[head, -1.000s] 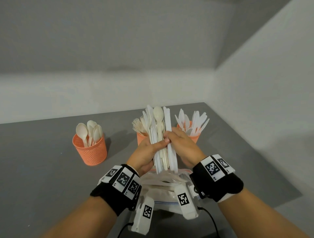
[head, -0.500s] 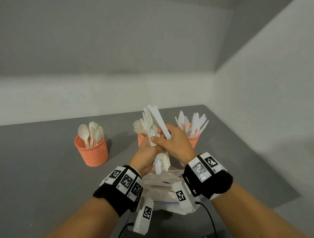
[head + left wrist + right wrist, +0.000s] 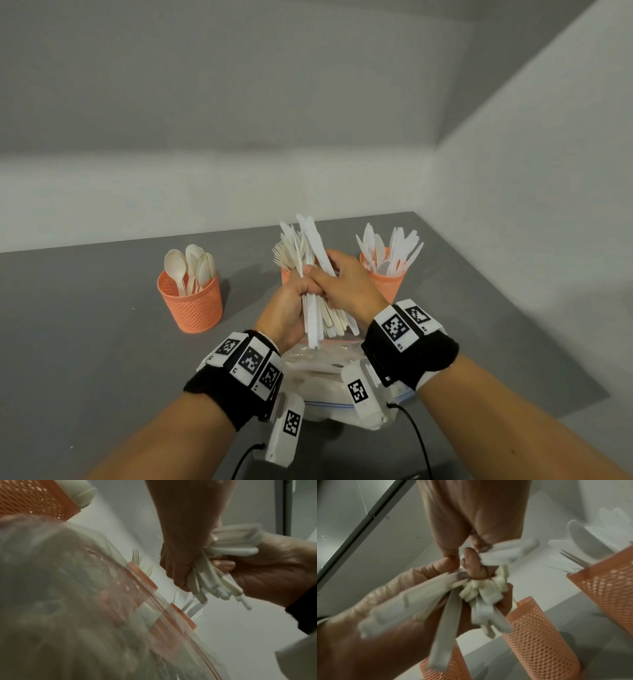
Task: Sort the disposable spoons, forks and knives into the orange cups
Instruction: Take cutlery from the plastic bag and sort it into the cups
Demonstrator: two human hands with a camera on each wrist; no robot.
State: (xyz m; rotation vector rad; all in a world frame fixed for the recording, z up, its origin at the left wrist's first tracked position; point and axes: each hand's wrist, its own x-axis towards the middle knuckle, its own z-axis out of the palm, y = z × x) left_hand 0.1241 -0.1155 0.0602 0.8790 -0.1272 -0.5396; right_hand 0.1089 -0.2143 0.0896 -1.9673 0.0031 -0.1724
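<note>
My left hand (image 3: 301, 294) grips a mixed bundle of white and cream cutlery (image 3: 317, 322), upright above the table; its handle ends show in the left wrist view (image 3: 214, 586). My right hand (image 3: 322, 274) pinches a white knife (image 3: 310, 236) in that bundle, and the right wrist view shows its fingers (image 3: 471, 561) on it. Three orange mesh cups stand behind. The left cup (image 3: 191, 305) holds spoons. The middle cup (image 3: 285, 275), mostly hidden by my hands, holds forks. The right cup (image 3: 385, 281) holds knives.
A clear zip bag (image 3: 325, 363) with more cutlery lies on the grey table (image 3: 85, 342) right under my hands. Walls close off the table at the back and on the right. Cables trail from my wrist cameras at the near edge.
The bundle was upright with a spoon on top; now a white knife leans left out of it in my right hand's pinch. Both hands have shifted slightly left.
</note>
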